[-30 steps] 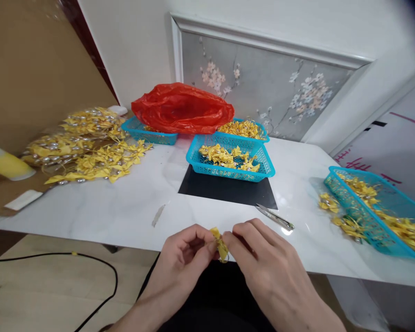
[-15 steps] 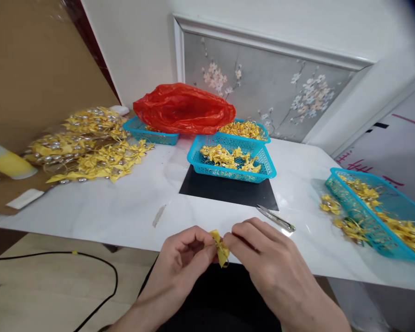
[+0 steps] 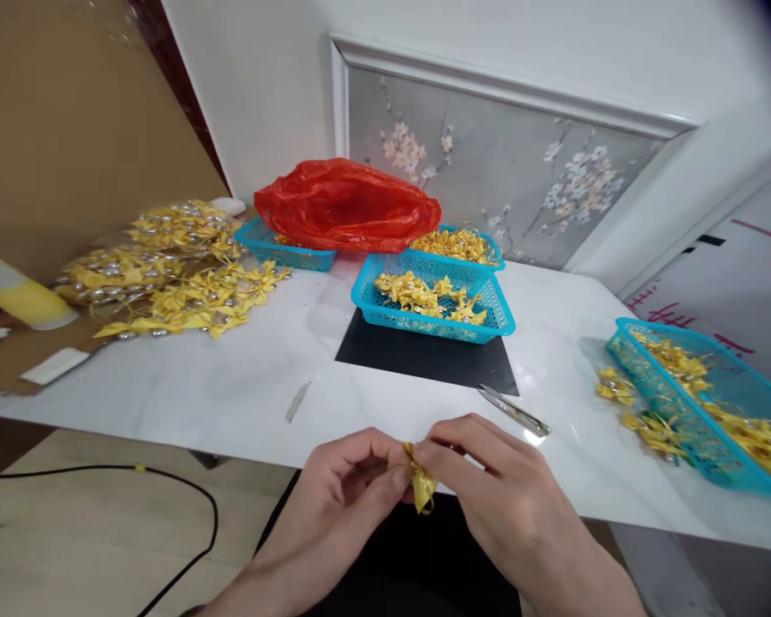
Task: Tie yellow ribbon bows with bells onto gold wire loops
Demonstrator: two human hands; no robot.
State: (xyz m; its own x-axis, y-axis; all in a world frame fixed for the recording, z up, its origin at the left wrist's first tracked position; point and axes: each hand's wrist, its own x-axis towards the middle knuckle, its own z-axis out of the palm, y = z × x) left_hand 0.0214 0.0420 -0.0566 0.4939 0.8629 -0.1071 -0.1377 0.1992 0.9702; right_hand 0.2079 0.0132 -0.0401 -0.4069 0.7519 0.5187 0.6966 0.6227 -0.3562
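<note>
A heap of yellow bows [image 3: 167,283] is lying at the far left of the bench [image 3: 231,386]. At the near edge, the left hand [image 3: 347,488] is pinching a small yellow ribbon bow [image 3: 420,482] with closed fingers, and the right hand [image 3: 507,506] is gripping the same bow from the other side. Scissors [image 3: 514,410] are resting just beyond the right hand, near a blue basket [image 3: 440,304].

Yellow bow [image 3: 420,482], turquoise baskets [image 3: 498,328]
</note>
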